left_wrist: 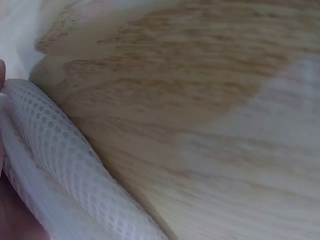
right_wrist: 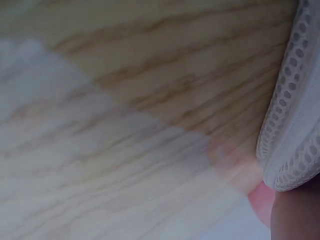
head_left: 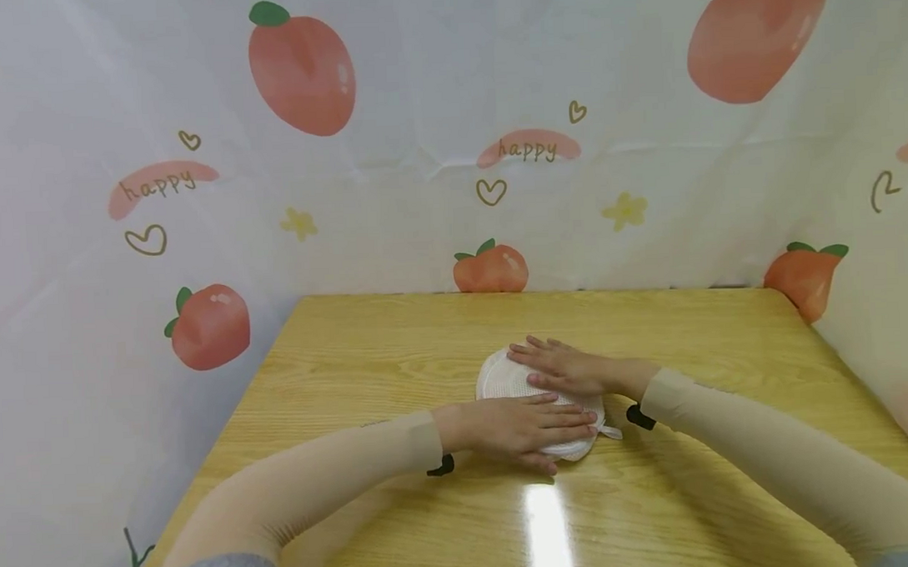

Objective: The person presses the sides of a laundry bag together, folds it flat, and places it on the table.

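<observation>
A round white mesh laundry bag (head_left: 500,382) lies on the wooden table, a small fabric loop (head_left: 611,432) sticking out at its right. My left hand (head_left: 515,430) rests flat across its near part, fingers straight and pointing right. Across its far part lies my right hand (head_left: 570,369), palm down with fingers extended to the left. Up close in the left wrist view, the bag's puffed mesh side (left_wrist: 65,155) and a pale band along it show. The right wrist view has the mesh edge (right_wrist: 287,90) at its right, close by a bit of hand.
The glossy wooden table (head_left: 366,353) carries a bright light reflection near its front. Behind and at both sides hangs a white cloth (head_left: 387,94) printed with peaches and lettering. A dark green cord (head_left: 136,561) shows at the lower left, beside the table.
</observation>
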Tool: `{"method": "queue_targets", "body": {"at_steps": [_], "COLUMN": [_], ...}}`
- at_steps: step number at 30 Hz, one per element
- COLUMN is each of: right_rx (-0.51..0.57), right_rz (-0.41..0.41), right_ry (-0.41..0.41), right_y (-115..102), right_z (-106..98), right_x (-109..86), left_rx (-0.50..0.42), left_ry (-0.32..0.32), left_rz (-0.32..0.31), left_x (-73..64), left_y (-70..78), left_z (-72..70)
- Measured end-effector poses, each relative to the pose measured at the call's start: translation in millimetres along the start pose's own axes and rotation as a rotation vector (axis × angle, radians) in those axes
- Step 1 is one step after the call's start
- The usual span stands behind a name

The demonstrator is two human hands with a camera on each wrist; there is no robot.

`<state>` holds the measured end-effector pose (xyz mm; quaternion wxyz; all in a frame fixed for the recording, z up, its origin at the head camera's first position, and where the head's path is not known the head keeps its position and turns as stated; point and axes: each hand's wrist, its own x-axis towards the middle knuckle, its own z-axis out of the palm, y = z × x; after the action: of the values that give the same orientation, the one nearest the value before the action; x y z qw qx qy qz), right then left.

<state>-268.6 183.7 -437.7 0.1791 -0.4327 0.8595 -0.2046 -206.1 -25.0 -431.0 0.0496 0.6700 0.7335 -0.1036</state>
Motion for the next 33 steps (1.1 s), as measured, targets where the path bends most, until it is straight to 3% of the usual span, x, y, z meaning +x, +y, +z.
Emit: {"method": "queue_targets", "body": {"at_steps": [9, 17, 21, 33], "right_rx": [-0.109, -0.15, -0.163, -0.154], "right_rz": [0.0, -0.039, -0.034, -0.002], "right_ry": [-0.004, 0.054, 0.042, 0.003], "right_y": [-1, 4, 4, -5], "right_z": [10, 19, 21, 13], "right_x": [3.2, 0.0, -1.8, -2.5], "left_rx": [-0.111, -0.194, -0.235, -0.161], "left_ry": [-0.053, -0.095, -0.11, -0.08], "left_rz": [-0.006, -0.006, -0.004, -0.012], "left_x": [-0.8, 2.6, 5.5, 8.2], "left_y": [0.3, -1.4, -1.5, -0.2], "left_z": [10.0, 7.7, 9.3, 14.4]}}
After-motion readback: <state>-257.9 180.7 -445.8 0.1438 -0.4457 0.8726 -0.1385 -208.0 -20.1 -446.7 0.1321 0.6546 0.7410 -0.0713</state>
